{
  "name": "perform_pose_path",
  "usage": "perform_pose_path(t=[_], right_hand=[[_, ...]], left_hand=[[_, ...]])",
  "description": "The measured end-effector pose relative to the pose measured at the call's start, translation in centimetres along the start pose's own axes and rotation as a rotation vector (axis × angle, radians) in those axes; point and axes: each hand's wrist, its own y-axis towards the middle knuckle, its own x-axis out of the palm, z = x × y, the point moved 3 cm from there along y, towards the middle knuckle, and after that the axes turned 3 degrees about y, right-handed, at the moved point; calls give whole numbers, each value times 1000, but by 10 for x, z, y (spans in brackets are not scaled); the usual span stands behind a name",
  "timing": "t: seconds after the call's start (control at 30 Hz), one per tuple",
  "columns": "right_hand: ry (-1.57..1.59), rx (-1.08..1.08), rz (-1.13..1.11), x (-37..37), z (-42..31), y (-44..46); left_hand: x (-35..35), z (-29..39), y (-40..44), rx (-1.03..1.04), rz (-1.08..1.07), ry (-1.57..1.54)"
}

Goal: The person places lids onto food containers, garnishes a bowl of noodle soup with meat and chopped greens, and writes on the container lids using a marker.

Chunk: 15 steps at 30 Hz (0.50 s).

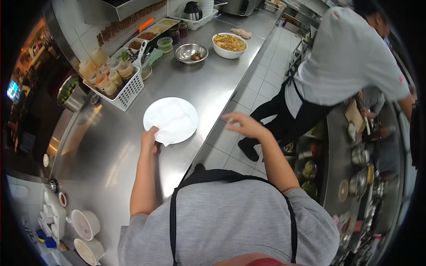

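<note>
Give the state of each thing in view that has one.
White plate: mostly covered
Paper: spread on plate, one corner overhanging
Left hand: gripping plate's rim
Right hand: mid-air, empty
Metal bowl: mostly empty, some food inside
White bowl: well filled
White basket: filled with bottles
Metal pot: holding green contents

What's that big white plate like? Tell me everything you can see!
The plate is round, white and smooth-looking. A thin white sheet, perhaps paper, covers much of it, one corner poking past the rim. No food shows on it. It looks level, on or just above the shiny metal counter. The left hand holds its near edge.
</note>
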Motion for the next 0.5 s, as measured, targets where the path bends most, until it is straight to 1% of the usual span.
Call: perform_pose_path(t=[0.03, 0.07, 0.1, 0.13, 0.17, 0.2, 0.23, 0.27, 0.3, 0.33, 0.4, 0.43, 0.5], right_hand=[[0, -32, 74, -26, 2, 15], [85, -69, 144, -51, 7, 28], [75, -56, 221, -78, 7, 40], [-56, -75, 292, -106, 19, 54], [8, -143, 375, -132, 42, 72], [74, -96, 445, -157, 49, 86], [43, -106, 508, -184, 61, 104], [69, -244, 514, -211, 77, 127], [37, -266, 574, -237, 92, 148], [63, -131, 622, -262, 114, 171], [48, -116, 675, -312, 155, 222], [33, -148, 721, -335, 174, 248], [-241, -110, 700, -379, 215, 309]], left_hand=[[3, 1, 12, 13, 20, 15], [8, 1, 24, 25, 29, 26], [15, 3, 33, 25, 41, 16], [20, 5, 42, 14, 71, 28], [23, 7, 49, 3, 102, 46], [28, 10, 55, 4, 115, 44], [33, 14, 60, 31, 127, 47], [39, 16, 65, 56, 144, 44], [43, 17, 69, 54, 167, 26], [46, 17, 71, 83, 178, 15], [48, 16, 72, 133, 250, 46], [52, 17, 70, 129, 292, 29], [64, 22, 63, 185, 405, 59]])
